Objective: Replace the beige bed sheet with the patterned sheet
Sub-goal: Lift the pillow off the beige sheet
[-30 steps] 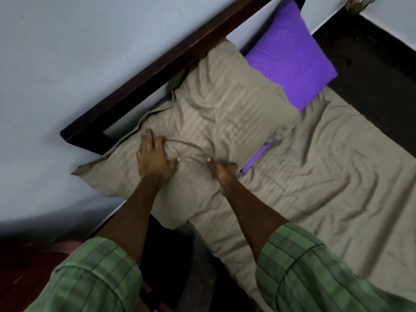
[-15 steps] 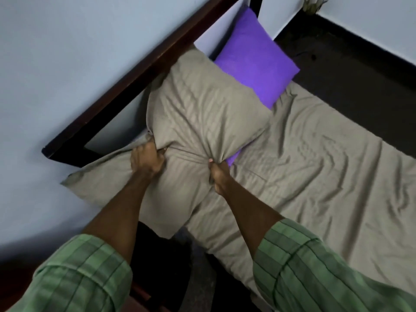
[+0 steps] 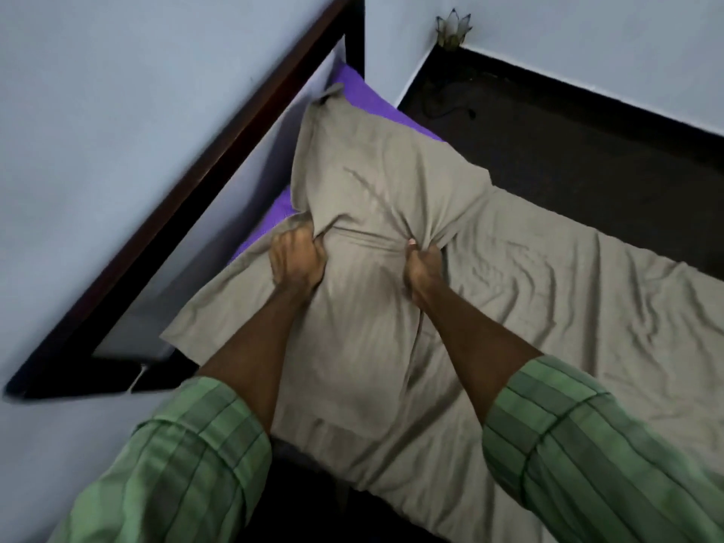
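- the left hand [image 3: 296,257] is clenched on a bunched fold of the beige pillow [image 3: 376,213], and the right hand [image 3: 423,264] pinches another fold of the same pillow, thumb up; both grips look firm.
- the step in hand looks like clearing the pillow off the bed so the sheet can come off. to do it well, lift with both hands evenly so the slack cover does not slip over its filling, and carry it clear of the dark headboard [image 3: 219,166].
- the purple cushion [image 3: 274,213] shows only as slivers behind and under the pillow; it likely needs moving too, and could drag along if the pillow is pulled low.
- the beige bed sheet [image 3: 568,307] lies wrinkled over the mattress, not yet stripped. the patterned sheet is not in view.
- the bed stands against a pale blue wall [image 3: 117,111], its near corner at the bottom of the view.
- beyond the bed is a dark floor [image 3: 587,150] with a cord lying near the corner, and a small flower-shaped ornament [image 3: 452,31] sits at the wall's foot.
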Available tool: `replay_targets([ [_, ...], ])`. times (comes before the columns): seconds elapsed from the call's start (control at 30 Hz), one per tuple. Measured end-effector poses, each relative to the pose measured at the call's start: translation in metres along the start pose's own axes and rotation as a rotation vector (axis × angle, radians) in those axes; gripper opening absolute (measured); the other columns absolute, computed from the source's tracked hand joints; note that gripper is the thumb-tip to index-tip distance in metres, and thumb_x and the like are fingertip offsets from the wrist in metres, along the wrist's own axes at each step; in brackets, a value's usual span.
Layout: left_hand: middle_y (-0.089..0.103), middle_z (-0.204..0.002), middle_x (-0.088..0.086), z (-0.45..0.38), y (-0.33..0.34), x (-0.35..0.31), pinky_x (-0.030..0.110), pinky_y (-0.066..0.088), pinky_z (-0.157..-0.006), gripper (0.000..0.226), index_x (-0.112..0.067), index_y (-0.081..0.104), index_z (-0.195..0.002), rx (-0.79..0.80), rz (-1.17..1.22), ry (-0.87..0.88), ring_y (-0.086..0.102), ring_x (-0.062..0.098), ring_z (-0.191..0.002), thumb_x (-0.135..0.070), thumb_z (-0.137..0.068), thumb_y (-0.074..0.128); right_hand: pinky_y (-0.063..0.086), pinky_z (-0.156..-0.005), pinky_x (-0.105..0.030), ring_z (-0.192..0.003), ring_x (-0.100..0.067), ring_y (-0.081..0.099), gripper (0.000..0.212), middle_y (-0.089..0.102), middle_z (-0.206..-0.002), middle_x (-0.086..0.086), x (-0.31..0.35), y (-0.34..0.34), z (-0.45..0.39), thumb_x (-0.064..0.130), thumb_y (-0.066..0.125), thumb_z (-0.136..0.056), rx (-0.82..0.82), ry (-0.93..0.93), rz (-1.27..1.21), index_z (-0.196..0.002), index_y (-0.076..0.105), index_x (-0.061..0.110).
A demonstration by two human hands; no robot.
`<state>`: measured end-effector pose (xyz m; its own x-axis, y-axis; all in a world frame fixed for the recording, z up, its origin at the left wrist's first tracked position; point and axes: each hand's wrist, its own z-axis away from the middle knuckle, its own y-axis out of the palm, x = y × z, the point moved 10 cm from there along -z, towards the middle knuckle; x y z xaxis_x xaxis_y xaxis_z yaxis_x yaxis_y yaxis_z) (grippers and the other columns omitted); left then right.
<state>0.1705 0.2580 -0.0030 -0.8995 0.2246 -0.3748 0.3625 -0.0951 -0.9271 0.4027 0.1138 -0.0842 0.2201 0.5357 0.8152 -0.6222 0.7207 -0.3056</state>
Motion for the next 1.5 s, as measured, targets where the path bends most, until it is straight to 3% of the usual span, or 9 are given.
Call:
replay_targets([
  [0.3,0.069,-0.114,0.022,-0.125,0.075,-0.004,0.049,0.041,-0.096,0.043,-0.006,0.063,-0.128,0.025,-0.052,0.29,0.06,0.041,-0.108,-0.029,-0.094,0.048,0.036,-0.102,-0.02,-0.137,-0.026,0.05,0.058,0.055,-0.148,-0.008,0.003,0.053,-0.09,0.042,0.058,-0.102,0.103,-0.007,0.037,-0.15,0.047,0.01],
  [0.5,0.048,-0.137,0.018,-0.134,0.118,0.05,0.05,0.027,-0.107,0.053,-0.024,0.05,-0.142,0.08,-0.096,0.068,0.042,0.039,-0.128,-0.053,-0.097,0.052,0.039,-0.116,-0.052,-0.148,-0.026,0.035,0.117,0.027,-0.164,0.004,-0.08,0.085,-0.097,0.092,0.064,-0.065,0.216,0.343,-0.07,-0.16,0.022,0.04],
  [0.7,0.031,-0.156,0.016,-0.157,0.143,0.116,0.054,0.034,-0.114,0.105,-0.018,0.031,-0.148,0.185,0.135,-0.312,0.037,0.041,-0.14,-0.069,-0.068,0.075,0.057,-0.099,-0.047,-0.113,-0.021,0.07,0.086,0.069,-0.129,-0.005,-0.094,0.103,-0.102,0.033,0.099,-0.065,0.088,0.409,-0.542,-0.135,0.052,0.014],
  [0.83,0.026,-0.164,0.012,-0.166,0.168,0.138,0.049,0.029,-0.121,0.138,-0.02,0.005,-0.16,0.314,0.256,-0.295,0.031,0.033,-0.149,-0.077,-0.056,0.076,0.052,-0.105,-0.05,-0.124,-0.025,0.061,0.143,0.054,-0.144,-0.004,-0.112,0.125,-0.107,0.055,0.102,-0.041,0.16,0.542,-0.448,-0.153,0.023,0.016],
  [0.93,0.03,-0.161,0.015,-0.167,0.171,0.144,0.047,0.029,-0.12,0.128,-0.018,0.017,-0.16,0.305,0.115,-0.318,0.031,0.035,-0.147,-0.08,-0.062,0.071,0.05,-0.107,-0.05,-0.124,-0.026,0.061,0.15,0.058,-0.142,-0.003,-0.126,0.134,-0.112,0.057,0.103,-0.032,0.216,0.564,-0.448,-0.156,0.027,0.017],
  [1.03,0.044,-0.154,0.01,-0.158,0.166,0.132,0.045,0.037,-0.116,0.121,-0.017,0.036,-0.154,0.272,0.018,-0.262,0.04,0.033,-0.143,-0.088,-0.059,0.06,0.058,-0.098,-0.042,-0.113,-0.023,0.07,0.103,0.075,-0.119,-0.001,-0.125,0.131,-0.111,0.048,0.103,-0.045,0.221,0.504,-0.505,-0.134,0.063,0.014],
  [1.13,0.047,-0.154,0.01,-0.14,0.157,0.12,0.048,0.034,-0.117,0.101,-0.017,0.042,-0.152,0.325,0.06,-0.297,0.04,0.034,-0.143,-0.078,-0.075,0.064,0.058,-0.094,-0.036,-0.109,-0.021,0.069,0.067,0.074,-0.112,0.002,-0.112,0.113,-0.09,0.035,0.097,-0.065,0.154,0.47,-0.514,-0.121,0.07,0.011],
  [1.37,0.06,-0.129,-0.003,-0.072,0.112,0.078,0.025,0.041,-0.095,0.059,-0.015,0.059,-0.14,0.366,0.393,-0.315,0.055,0.016,-0.122,-0.042,-0.09,0.074,0.045,-0.092,-0.03,-0.113,-0.015,0.058,0.075,0.062,-0.125,0.003,-0.101,0.042,-0.032,0.024,0.093,-0.074,0.021,0.433,-0.534,-0.136,0.056,0.006],
  [1.5,0.066,-0.118,-0.002,-0.004,0.09,0.04,0.033,0.049,-0.099,0.049,-0.019,0.066,-0.13,0.375,0.51,-0.324,0.06,0.017,-0.114,-0.038,-0.087,0.076,0.051,-0.104,-0.033,-0.119,-0.02,0.064,0.085,0.068,-0.128,0.0,-0.091,-0.028,-0.002,0.024,0.099,-0.062,-0.058,0.337,-0.536,-0.135,0.059,0.008],
])
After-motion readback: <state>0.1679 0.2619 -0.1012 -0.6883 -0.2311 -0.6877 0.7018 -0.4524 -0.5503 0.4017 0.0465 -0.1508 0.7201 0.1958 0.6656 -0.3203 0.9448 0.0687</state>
